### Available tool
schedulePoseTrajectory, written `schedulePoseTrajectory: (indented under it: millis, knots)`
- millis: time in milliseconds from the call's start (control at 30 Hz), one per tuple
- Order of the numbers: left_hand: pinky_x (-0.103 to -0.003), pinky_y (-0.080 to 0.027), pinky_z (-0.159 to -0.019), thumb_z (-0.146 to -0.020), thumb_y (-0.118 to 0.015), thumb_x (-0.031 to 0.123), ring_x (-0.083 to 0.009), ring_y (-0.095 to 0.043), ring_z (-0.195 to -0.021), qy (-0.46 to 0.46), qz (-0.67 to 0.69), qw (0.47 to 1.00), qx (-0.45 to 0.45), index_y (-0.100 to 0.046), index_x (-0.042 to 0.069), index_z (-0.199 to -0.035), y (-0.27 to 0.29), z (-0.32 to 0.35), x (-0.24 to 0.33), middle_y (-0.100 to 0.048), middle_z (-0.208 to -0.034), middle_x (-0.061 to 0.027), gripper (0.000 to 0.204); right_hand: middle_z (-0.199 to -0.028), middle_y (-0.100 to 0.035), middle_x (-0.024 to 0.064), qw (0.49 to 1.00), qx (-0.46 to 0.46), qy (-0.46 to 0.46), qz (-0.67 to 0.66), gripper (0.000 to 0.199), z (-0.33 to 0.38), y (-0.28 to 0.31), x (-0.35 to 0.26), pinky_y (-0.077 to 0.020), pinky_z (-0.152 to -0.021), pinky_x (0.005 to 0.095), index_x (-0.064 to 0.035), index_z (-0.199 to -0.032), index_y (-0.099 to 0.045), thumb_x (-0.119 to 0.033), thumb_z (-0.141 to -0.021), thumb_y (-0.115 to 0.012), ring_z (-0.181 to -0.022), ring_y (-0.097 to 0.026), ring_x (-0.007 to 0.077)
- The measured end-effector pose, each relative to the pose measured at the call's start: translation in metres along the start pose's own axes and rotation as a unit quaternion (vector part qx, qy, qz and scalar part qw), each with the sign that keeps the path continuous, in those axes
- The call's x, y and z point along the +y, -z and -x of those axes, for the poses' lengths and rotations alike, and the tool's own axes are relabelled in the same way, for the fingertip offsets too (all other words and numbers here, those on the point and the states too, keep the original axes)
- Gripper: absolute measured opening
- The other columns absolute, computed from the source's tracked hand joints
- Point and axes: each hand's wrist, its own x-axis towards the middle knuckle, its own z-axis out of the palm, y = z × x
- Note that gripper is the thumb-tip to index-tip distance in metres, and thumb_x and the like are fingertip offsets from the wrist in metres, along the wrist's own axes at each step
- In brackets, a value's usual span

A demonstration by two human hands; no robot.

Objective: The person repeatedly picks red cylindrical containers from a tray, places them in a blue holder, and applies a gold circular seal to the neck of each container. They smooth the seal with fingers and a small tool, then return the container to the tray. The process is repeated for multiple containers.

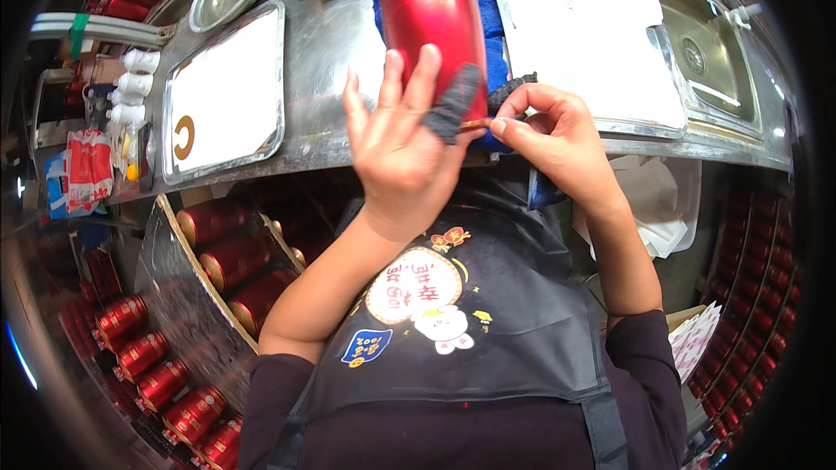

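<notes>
A glossy red metal cylinder [427,0] lies lengthwise on a blue cloth [495,43] at the bench's front edge. My left hand [401,139] rests on its near part, fingers spread and stretched out. A dark finger sleeve covers its index finger. My right hand [553,126] is closed in a pinch beside the cylinder's near right end. Between its thumb and fingertips is a thin gold-coloured strip [473,125], which reaches toward my left thumb. Another dark sleeve shows at the right fingertips. The cylinder's near end is mostly hidden by my hands.
A metal tray [280,78] with a white sheet and a gold open ring [184,137] stands left. White sheets [575,26] cover the bench at right, before a metal sink [727,61]. Red cylinders [235,257] fill a crate below left; more red containers stand along both sides.
</notes>
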Motion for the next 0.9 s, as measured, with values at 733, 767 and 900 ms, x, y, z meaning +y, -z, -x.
schedulePoseTrajectory:
  millis: [733, 767, 900]
  knots:
    - [-0.065, -0.02, -0.117, -0.075, -0.086, 0.01, -0.0401, -0.061, -0.127, 0.002, 0.027, 1.0, 0.014, -0.077, 0.006, -0.108, 0.009, 0.032, -0.009, -0.06, -0.141, -0.0202, 0.034, -0.08, -0.061, -0.0042, 0.999, -0.004, -0.007, -0.045, 0.011, 0.002, 0.005, -0.005, -0.0409, -0.064, 0.0172, -0.0022, -0.086, -0.065, -0.011, -0.09, -0.071, -0.072, -0.053, 0.0003]
    - [-0.065, -0.02, -0.117, -0.075, -0.086, 0.01, -0.0412, -0.06, -0.127, -0.008, 0.021, 1.0, 0.013, -0.078, 0.008, -0.107, 0.01, 0.029, -0.008, -0.06, -0.142, -0.0203, 0.034, -0.08, -0.061, -0.0042, 0.999, -0.006, -0.006, -0.046, 0.011, 0.002, 0.005, -0.005, -0.0409, -0.064, 0.0171, -0.0022, -0.085, -0.065, -0.01, -0.09, -0.071, -0.072, -0.053, 0.0003]
    - [-0.063, -0.018, -0.118, -0.072, -0.086, 0.005, -0.0418, -0.058, -0.131, -0.048, -0.011, 0.999, 0.016, -0.077, 0.01, -0.111, 0.011, 0.015, 0.0, -0.058, -0.144, -0.0228, 0.04, -0.08, -0.061, -0.0046, 0.999, -0.005, -0.013, -0.035, 0.011, 0.001, 0.004, -0.003, -0.0407, -0.063, 0.0168, -0.002, -0.085, -0.065, -0.009, -0.09, -0.072, -0.072, -0.052, -0.0002]
